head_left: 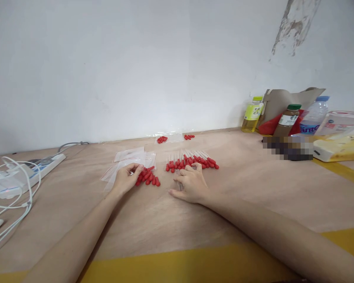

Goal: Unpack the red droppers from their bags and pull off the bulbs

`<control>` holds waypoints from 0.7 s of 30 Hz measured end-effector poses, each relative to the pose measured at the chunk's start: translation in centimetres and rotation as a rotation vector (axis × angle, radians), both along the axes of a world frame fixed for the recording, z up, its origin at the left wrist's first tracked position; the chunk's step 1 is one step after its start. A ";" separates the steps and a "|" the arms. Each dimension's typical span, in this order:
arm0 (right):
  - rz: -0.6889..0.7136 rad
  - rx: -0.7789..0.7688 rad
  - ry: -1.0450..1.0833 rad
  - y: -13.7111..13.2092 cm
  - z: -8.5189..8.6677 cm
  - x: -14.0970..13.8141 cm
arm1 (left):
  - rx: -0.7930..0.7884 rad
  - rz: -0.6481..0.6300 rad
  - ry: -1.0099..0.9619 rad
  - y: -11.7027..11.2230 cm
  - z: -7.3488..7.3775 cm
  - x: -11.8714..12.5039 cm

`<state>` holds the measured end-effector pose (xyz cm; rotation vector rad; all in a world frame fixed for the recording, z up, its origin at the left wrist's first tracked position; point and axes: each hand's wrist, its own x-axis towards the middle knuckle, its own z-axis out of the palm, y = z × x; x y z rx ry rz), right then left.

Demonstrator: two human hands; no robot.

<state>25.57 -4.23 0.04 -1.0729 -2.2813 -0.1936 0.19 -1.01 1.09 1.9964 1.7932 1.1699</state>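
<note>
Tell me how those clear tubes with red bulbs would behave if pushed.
The red-bulbed tubes may roll, since they look slim and round. Rolling would probably curve, the red ends being wider. Being clear and thin, they might be fragile.

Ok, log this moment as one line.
left hand: at red bulbs | right hand: over clear tubes | red-bulbed droppers: beyond right hand | clear bags: by left hand

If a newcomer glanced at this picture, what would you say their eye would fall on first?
Probably the loose heap of bright red, rounded bulbs at the left hand, and the row of slender clear tubes with red bulbs at the right hand. Next, perhaps, the green-capped bottle of brown liquid and the yellow-capped bottle of pale yellow liquid, both standing toward the far right.
</note>
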 end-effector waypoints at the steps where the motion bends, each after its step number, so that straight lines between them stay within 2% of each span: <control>1: -0.002 -0.003 -0.011 0.0 -0.1 0.0 | 0.005 0.008 -0.001 0.1 -0.1 -0.1; 6: -0.027 -0.006 0.013 0.0 0.1 -0.2 | 0.039 0.084 0.024 0.3 -0.2 -0.3; 10: -0.099 0.002 0.132 0.3 1.7 1.0 | 0.169 0.155 0.095 -0.3 0.6 0.0; 13: -0.167 0.016 0.162 1.0 3.0 3.6 | 0.241 0.063 0.202 -1.4 1.8 1.5; 17: -0.314 0.048 0.182 2.2 3.1 7.8 | 0.161 -0.157 0.456 -1.8 3.1 5.1; 19: -0.372 0.101 0.184 2.5 2.4 9.4 | 0.109 -0.175 0.543 -1.1 3.3 6.9; 21: -0.388 0.158 0.184 2.4 1.6 10.4 | 0.080 -0.131 0.582 0.1 3.2 8.3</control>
